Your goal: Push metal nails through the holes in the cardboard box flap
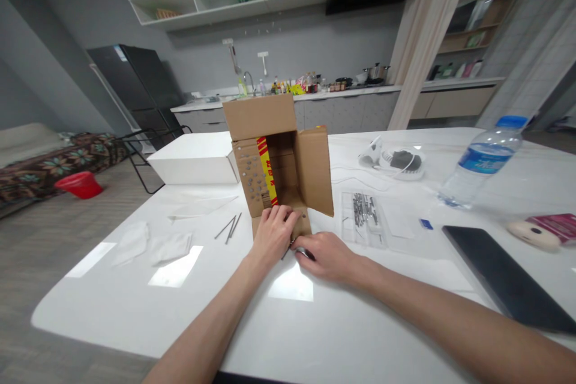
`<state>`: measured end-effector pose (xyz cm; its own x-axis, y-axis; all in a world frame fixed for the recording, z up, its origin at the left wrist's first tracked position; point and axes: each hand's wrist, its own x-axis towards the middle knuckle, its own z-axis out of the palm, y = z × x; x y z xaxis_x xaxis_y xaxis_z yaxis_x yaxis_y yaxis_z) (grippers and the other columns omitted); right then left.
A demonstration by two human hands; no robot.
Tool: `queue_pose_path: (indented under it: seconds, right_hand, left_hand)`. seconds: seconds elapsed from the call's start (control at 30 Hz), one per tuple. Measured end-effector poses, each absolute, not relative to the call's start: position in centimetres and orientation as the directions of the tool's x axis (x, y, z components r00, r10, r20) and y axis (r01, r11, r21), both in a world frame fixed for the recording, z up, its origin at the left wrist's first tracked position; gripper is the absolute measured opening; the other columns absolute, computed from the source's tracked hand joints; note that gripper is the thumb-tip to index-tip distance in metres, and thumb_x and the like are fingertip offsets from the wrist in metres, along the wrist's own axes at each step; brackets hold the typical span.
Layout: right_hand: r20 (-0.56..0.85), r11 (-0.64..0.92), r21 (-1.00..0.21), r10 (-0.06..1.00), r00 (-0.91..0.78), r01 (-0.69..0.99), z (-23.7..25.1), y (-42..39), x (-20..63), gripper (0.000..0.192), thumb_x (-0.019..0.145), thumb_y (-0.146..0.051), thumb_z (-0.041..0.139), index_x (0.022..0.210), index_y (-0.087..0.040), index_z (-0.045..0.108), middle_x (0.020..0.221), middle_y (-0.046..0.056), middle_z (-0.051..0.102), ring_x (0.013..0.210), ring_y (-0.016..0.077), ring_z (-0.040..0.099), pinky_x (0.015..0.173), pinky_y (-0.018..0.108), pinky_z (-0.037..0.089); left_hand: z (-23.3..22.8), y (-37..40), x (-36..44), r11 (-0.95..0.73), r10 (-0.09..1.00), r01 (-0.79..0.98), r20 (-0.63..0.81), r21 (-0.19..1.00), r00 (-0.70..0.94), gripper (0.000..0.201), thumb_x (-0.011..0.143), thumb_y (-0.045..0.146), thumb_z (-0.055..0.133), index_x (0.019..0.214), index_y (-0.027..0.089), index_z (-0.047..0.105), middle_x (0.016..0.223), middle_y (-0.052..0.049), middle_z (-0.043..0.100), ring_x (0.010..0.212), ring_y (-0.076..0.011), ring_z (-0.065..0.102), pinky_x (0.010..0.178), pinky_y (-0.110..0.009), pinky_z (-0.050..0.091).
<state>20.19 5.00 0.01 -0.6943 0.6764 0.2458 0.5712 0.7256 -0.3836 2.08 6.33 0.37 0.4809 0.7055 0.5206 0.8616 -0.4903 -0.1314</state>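
A cardboard box (284, 171) stands in front of me with its open side facing me and its flaps spread. Several small grey round spots, like nail heads, dot its left flap (252, 177). My left hand (273, 231) has its fingers curled over the lower flap (304, 225), gripping it. Close beside it, my right hand (327, 256) is closed around a dark, shiny object (306, 254), mostly hidden by the fingers. A thin dark tip (285, 253) pokes out between the two hands.
Right of the box lies a clear plastic case (363, 219) of metal pieces. Several metal rods (230, 228) and white cloths (171, 247) lie left. A white box (195, 159) stands behind them. At right are a water bottle (483, 162) and a dark flat device (508, 276).
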Motion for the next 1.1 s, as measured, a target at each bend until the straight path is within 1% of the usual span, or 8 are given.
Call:
queue_pose_path:
  seconds: [0.23,0.37,0.57,0.77,0.9,1.1]
  right_hand:
    - [0.247,0.735,-0.374,0.666,-0.703,0.565,0.1,5.0,20.2,0.024,0.089,-0.022,0.049,0.103,-0.021,0.068,0.088,0.004,0.073,0.073,0.0178,0.065,0.067,0.028,0.041]
    - [0.244,0.744,-0.359,0.658,-0.712,0.564,0.4,4.9,20.2,0.021,0.089,-0.022,0.049,0.097,-0.020,0.068,0.085,0.004,0.072,0.072,0.0176,0.064,0.066,0.028,0.040]
    - [0.250,0.744,-0.359,0.659,-0.710,0.564,0.3,4.9,20.3,0.021,0.090,-0.022,0.049,0.100,-0.020,0.068,0.086,0.003,0.073,0.071,0.0170,0.064,0.066,0.028,0.040]
    - [0.251,0.738,-0.366,0.664,-0.704,0.566,0.1,4.9,20.3,0.023,0.090,-0.025,0.049,0.104,-0.021,0.068,0.089,0.004,0.074,0.074,0.0180,0.065,0.067,0.028,0.041]
    - [0.254,0.736,-0.368,0.668,-0.700,0.569,-0.1,5.0,20.2,0.024,0.090,-0.025,0.049,0.105,-0.022,0.069,0.089,0.004,0.074,0.075,0.0183,0.066,0.068,0.028,0.042]
    - [0.264,0.742,-0.367,0.661,-0.702,0.561,0.1,4.9,20.3,0.024,0.090,-0.024,0.048,0.102,-0.022,0.069,0.085,0.003,0.073,0.072,0.0179,0.065,0.065,0.028,0.041]
  left_hand:
    - [1.0,5.8,2.2,-0.519,0.654,0.850,0.601,-0.086,0.460,0.033,0.086,0.009,0.046,0.114,0.017,0.062,0.101,-0.012,0.059,0.094,-0.0243,0.054,0.084,-0.039,0.038]
    - [1.3,5.4,2.3,-0.530,0.640,0.846,0.626,-0.059,0.445,0.032,0.086,0.007,0.044,0.109,0.018,0.063,0.096,-0.009,0.060,0.091,-0.0217,0.055,0.084,-0.037,0.038]
    - [1.5,5.4,2.2,-0.513,0.637,0.857,0.646,-0.050,0.419,0.021,0.091,0.015,0.047,0.102,0.018,0.064,0.094,-0.008,0.061,0.090,-0.0207,0.056,0.082,-0.037,0.038]
    - [1.1,5.7,1.8,-0.471,0.639,0.880,0.660,-0.069,0.394,0.015,0.093,0.019,0.050,0.098,0.019,0.064,0.092,-0.006,0.064,0.089,-0.0202,0.057,0.081,-0.037,0.037]
    - [1.2,5.8,1.8,-0.492,0.600,0.866,0.686,-0.089,0.411,0.015,0.094,0.016,0.050,0.099,0.019,0.063,0.090,-0.005,0.067,0.087,-0.0191,0.059,0.079,-0.036,0.038]
    - [2.6,4.9,1.9,-0.536,0.516,0.844,0.776,-0.039,0.363,0.011,0.092,0.016,0.053,0.093,0.019,0.063,0.087,-0.004,0.067,0.085,-0.0167,0.061,0.080,-0.034,0.040]
